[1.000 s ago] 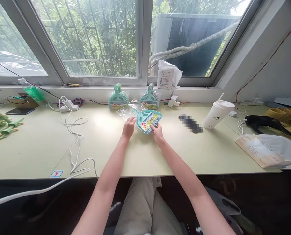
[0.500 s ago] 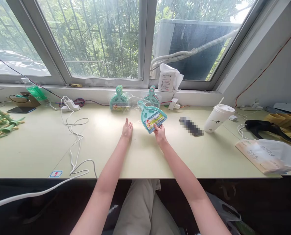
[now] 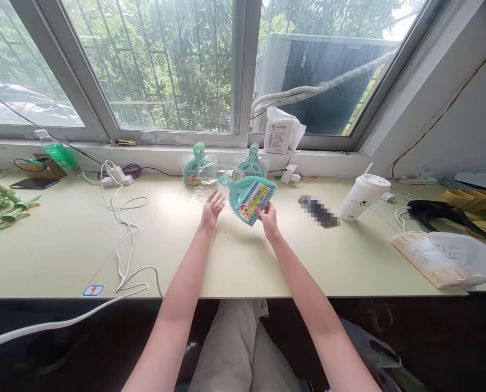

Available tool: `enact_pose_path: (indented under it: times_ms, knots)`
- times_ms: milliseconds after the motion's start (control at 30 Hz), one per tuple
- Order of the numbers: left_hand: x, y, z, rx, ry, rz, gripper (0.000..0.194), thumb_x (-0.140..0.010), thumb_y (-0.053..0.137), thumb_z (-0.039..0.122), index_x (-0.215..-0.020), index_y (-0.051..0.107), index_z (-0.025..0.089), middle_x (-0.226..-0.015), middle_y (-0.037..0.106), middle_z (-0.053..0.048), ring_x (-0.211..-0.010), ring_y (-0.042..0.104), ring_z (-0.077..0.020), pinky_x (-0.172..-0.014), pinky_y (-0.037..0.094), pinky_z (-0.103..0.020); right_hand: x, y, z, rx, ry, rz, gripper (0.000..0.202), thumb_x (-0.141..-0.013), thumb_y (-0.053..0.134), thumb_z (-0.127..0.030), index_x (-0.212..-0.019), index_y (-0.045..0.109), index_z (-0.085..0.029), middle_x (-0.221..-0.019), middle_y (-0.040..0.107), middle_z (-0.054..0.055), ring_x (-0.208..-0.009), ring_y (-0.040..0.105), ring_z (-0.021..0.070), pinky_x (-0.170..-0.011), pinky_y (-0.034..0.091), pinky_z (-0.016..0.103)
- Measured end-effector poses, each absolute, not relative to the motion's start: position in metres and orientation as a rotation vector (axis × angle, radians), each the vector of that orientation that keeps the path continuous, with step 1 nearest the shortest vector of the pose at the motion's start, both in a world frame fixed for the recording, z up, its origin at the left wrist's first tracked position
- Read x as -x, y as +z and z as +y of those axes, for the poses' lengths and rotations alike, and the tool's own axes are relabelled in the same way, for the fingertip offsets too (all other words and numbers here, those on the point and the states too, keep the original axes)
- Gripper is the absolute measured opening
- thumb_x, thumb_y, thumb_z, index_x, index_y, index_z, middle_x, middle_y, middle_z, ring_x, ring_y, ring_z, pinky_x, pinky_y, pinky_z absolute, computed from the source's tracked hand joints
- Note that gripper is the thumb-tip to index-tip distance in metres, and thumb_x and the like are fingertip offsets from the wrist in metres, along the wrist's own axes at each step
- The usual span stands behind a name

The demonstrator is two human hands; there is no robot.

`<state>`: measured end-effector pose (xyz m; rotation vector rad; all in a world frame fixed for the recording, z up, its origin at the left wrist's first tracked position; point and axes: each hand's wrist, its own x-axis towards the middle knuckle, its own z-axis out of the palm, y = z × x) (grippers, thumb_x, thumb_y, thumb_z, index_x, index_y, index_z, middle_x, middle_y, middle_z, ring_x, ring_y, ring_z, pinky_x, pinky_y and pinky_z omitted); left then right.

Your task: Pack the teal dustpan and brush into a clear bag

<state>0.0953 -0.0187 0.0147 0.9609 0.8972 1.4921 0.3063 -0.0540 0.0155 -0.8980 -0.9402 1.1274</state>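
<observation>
My right hand (image 3: 268, 218) grips a teal dustpan and brush set (image 3: 248, 197) by its wide edge, with the handle tilted up and to the left. A colourful label lies across its bristles. Clear plastic film (image 3: 210, 182) trails from the handle end towards my left hand (image 3: 213, 209), whose fingers are spread at the left of the set. Whether the film touches those fingers is hard to tell. Behind, two more teal sets, one on the left (image 3: 199, 166) and one on the right (image 3: 253, 163), lean upright against the window ledge.
A white cup (image 3: 363, 197) with a straw, a blurred dark object (image 3: 319, 211) and a tissue pack (image 3: 430, 261) stand or lie at right. White cables (image 3: 130, 234), a phone (image 3: 35, 184) and a green-labelled bottle (image 3: 61, 155) are at left. A wrapped box (image 3: 281, 133) sits on the ledge.
The held dustpan set has turned, its handle swinging left and down towards my left hand. The clear film now spreads above my left hand, whose fingers have opened wider.
</observation>
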Motion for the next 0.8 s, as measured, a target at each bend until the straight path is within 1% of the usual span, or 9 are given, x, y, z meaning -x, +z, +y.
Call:
enact_pose_path:
  times_ms: [67,133,200,333,433,500,567,667,800]
  knots:
    - [-0.094,0.016,-0.019,-0.926,1.502,0.827,0.063,-0.083,0.058,0.031,-0.144,0.043,0.027,-0.14,0.058,-0.009,-0.122,0.06,-0.02,-0.102,0.047,-0.037,-0.307,0.019,-0.055,0.903,1.122,-0.975,0.046,-0.064,0.08,-0.036,-0.102,0.059,-0.023,-0.113,0.068,0.006,-0.106,0.064,0.0234,-0.078,0.061,0.035]
    - [-0.09,0.017,-0.02,-0.927,1.489,0.787,0.071,-0.083,0.058,0.029,-0.149,0.033,0.03,-0.137,0.061,-0.008,-0.117,0.064,-0.0202,-0.101,0.048,-0.039,-0.307,0.022,-0.055,0.915,1.116,-0.995,0.043,-0.064,0.079,-0.035,-0.1,0.059,-0.023,-0.112,0.068,0.006,-0.106,0.064,0.0235,-0.078,0.061,0.035]
    - [-0.086,0.017,-0.02,-0.952,1.448,0.779,0.074,-0.082,0.058,0.028,-0.151,0.03,0.031,-0.134,0.063,-0.007,-0.11,0.067,-0.0205,-0.099,0.049,-0.04,-0.307,0.022,-0.055,0.932,1.1,-0.986,0.042,-0.065,0.078,-0.034,-0.101,0.059,-0.023,-0.112,0.069,0.006,-0.105,0.064,0.0228,-0.077,0.06,0.034]
    - [-0.083,0.018,-0.022,-0.998,1.371,0.8,0.073,-0.08,0.057,0.03,-0.15,0.037,0.027,-0.13,0.066,-0.009,-0.102,0.07,-0.0213,-0.095,0.051,-0.04,-0.304,0.018,-0.058,0.951,1.052,-0.888,0.038,-0.069,0.074,-0.033,-0.101,0.058,-0.022,-0.113,0.067,0.006,-0.104,0.065,0.0208,-0.079,0.06,0.033]
    - [-0.087,0.019,-0.023,-1.042,1.35,0.775,0.073,-0.08,0.057,0.033,-0.15,0.038,0.028,-0.131,0.066,-0.009,-0.106,0.068,-0.0216,-0.096,0.05,-0.04,-0.301,0.016,-0.06,0.914,1.081,-0.828,0.036,-0.071,0.072,-0.033,-0.102,0.057,-0.022,-0.117,0.066,0.007,-0.106,0.064,0.0201,-0.084,0.059,0.034]
    - [-0.09,0.02,-0.023,-1.047,1.337,0.761,0.074,-0.079,0.059,0.035,-0.15,0.039,0.029,-0.129,0.066,-0.008,-0.108,0.067,-0.0214,-0.097,0.05,-0.04,-0.298,0.016,-0.061,0.905,1.102,-0.861,0.037,-0.071,0.073,-0.034,-0.102,0.058,-0.022,-0.117,0.066,0.007,-0.106,0.064,0.021,-0.084,0.06,0.035]
    - [-0.093,0.021,-0.023,-1.025,1.329,0.778,0.07,-0.081,0.057,0.043,-0.148,0.042,0.027,-0.124,0.069,-0.009,-0.106,0.067,-0.0217,-0.095,0.051,-0.04,-0.296,0.016,-0.061,0.918,1.096,-0.922,0.037,-0.069,0.074,-0.033,-0.101,0.058,-0.022,-0.116,0.067,0.008,-0.106,0.064,0.022,-0.084,0.06,0.035]
    - [-0.101,0.02,-0.024,-1.017,1.343,0.839,0.066,-0.084,0.053,0.055,-0.141,0.052,0.022,-0.113,0.072,-0.01,-0.103,0.068,-0.0236,-0.089,0.053,-0.04,-0.291,0.017,-0.061,0.928,1.076,-0.968,0.039,-0.068,0.075,-0.033,-0.102,0.057,-0.023,-0.117,0.067,0.007,-0.107,0.063,0.0222,-0.087,0.059,0.035]
    - [-0.115,0.021,-0.029,-1.056,1.371,0.828,0.056,-0.08,0.062,0.055,-0.123,0.062,0.019,-0.106,0.073,-0.008,-0.102,0.067,-0.0245,-0.085,0.054,-0.036,-0.286,0.017,-0.064,0.942,1.039,-0.979,0.041,-0.07,0.073,-0.035,-0.105,0.056,-0.023,-0.117,0.067,0.008,-0.109,0.064,0.0224,-0.092,0.057,0.037]
